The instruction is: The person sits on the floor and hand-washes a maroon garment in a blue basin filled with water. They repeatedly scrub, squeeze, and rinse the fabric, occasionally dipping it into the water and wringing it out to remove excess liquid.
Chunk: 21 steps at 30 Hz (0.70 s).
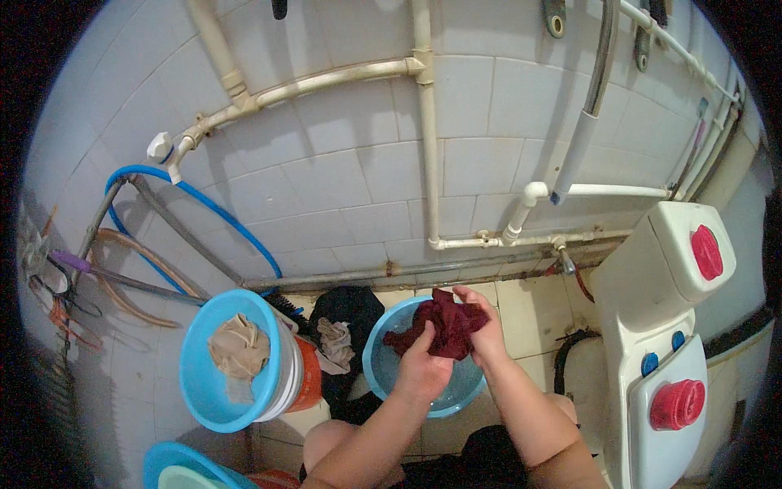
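Note:
A dark red, bunched-up cloth [450, 324] is held in both hands over a light blue basin [380, 376] on the tiled floor. My left hand [423, 368] grips its near left side, thumb on top. My right hand [487, 330] is closed around its right side, fingers partly behind the fabric. The cloth looks wet and crumpled; its exact kind of garment cannot be made out. Water shows in the basin below my hands.
Left of the basin lie dark and beige clothes [334, 342]. A blue basin [195, 371] holding beige cloth sits atop a bucket [308, 375]. The toilet [643, 285] stands at right. Pipes [342, 80] and a blue hose [220, 210] run along the wall.

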Tool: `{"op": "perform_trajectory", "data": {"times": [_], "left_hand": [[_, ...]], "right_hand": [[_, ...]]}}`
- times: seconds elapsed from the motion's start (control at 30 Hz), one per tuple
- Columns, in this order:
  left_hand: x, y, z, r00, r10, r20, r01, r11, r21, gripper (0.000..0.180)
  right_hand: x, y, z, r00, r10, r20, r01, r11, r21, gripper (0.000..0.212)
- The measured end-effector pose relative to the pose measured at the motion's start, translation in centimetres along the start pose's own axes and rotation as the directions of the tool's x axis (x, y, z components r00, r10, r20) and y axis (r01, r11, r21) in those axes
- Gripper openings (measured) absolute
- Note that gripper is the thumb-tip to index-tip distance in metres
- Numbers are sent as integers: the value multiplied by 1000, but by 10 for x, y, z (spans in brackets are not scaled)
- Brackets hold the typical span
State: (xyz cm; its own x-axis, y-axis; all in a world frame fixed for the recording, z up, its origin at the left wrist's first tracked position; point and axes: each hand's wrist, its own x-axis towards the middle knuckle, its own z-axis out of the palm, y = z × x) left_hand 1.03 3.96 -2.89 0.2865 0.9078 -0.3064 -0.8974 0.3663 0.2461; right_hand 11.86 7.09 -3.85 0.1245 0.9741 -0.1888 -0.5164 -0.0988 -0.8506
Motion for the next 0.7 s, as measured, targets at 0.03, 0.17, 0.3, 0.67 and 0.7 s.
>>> {"op": "perform_trajectory", "data": {"times": [0.03, 0.17, 0.3, 0.67, 0.7], "left_hand": [[2, 5, 5, 1000, 10, -3, -10, 1000, 10, 33], [7, 35, 9, 993, 117, -10, -115, 984, 134, 31], [-7, 14, 21, 964, 267, -4, -204, 746, 634, 34], [-6, 7, -3, 844, -532, -67, 533, 817, 219, 67], [-7, 10, 0, 838, -540, -78, 545, 819, 178, 68]], "right_hand": [[3, 10, -15, 1000, 17, 14, -18, 993, 113, 43], [-28, -36, 14, 926, 338, 169, -378, 835, 400, 50], [-19, -30, 9, 922, 319, 218, -373, 882, 289, 51], [-21, -49, 8, 733, -663, 152, 576, 486, -658, 14], [-28, -47, 11, 673, -671, 313, 623, 285, -728, 14]]}}
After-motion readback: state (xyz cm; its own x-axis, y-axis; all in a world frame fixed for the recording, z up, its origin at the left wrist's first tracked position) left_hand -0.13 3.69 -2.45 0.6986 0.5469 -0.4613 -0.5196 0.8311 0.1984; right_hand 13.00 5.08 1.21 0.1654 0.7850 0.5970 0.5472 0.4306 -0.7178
